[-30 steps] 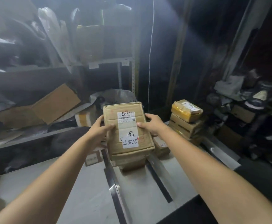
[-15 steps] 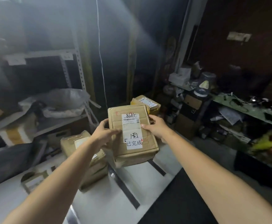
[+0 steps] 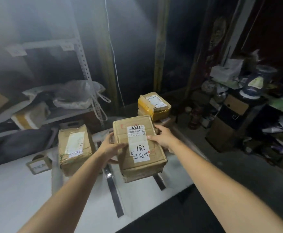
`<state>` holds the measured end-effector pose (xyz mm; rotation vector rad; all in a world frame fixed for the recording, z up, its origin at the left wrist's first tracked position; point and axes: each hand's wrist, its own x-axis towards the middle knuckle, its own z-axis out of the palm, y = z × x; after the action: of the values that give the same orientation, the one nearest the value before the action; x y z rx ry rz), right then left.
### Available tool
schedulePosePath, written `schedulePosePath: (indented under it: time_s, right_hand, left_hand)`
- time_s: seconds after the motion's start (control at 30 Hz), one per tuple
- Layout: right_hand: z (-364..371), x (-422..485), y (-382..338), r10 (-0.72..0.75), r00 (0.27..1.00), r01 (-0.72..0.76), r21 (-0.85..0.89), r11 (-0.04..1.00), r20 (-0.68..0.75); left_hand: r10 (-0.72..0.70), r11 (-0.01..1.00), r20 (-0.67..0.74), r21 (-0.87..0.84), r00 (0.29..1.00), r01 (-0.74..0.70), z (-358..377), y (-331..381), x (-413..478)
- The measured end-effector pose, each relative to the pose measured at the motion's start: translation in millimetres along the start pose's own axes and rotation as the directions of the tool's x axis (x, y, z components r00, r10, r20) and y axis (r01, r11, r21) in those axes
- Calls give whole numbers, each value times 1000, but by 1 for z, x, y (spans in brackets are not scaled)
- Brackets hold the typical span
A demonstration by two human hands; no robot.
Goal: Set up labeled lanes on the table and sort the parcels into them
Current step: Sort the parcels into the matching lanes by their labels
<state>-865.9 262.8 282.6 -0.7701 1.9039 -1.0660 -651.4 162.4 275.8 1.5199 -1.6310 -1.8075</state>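
Parcel lanes cross the white table (image 3: 19, 199); the brown cardboard parcel with white labels (image 3: 137, 148) hangs over one, left hand (image 3: 110, 147) and right hand (image 3: 162, 138) curled round its sides; a loose grip could drop it across a dark tape strip (image 3: 113, 194)

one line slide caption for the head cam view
The left hand and right hand grip a cardboard parcel over a white table divided by black tape strips, a second parcel beside it.
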Motion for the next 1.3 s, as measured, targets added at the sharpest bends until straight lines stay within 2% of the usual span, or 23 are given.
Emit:
schedulePosePath:
  time_s: [0.33,0.5,0.63,1.1,1.3]
  right_hand:
    - [19,32,28,45,991,-37,-59,998,123]
    - [32,45,45,70,992,-60,-93,994,108]
    - [37,58,56,117,981,-105,-80,991,155]
    - [40,100,87,86,936,-57,-95,994,343]
    - [28,96,89,105,931,-67,-119,991,349]
  left_hand:
    - [-120,990,-57,-78,991,115,9,-41,15]
    - [-150,985,-40,-88,988,146,9,-57,25]
    - [-197,976,-50,-107,979,191,11,-66,35]
    - [-281,959,-167,-90,945,269,25,-82,48]
    - [-280,960,-165,-55,946,274,33,-77,41]
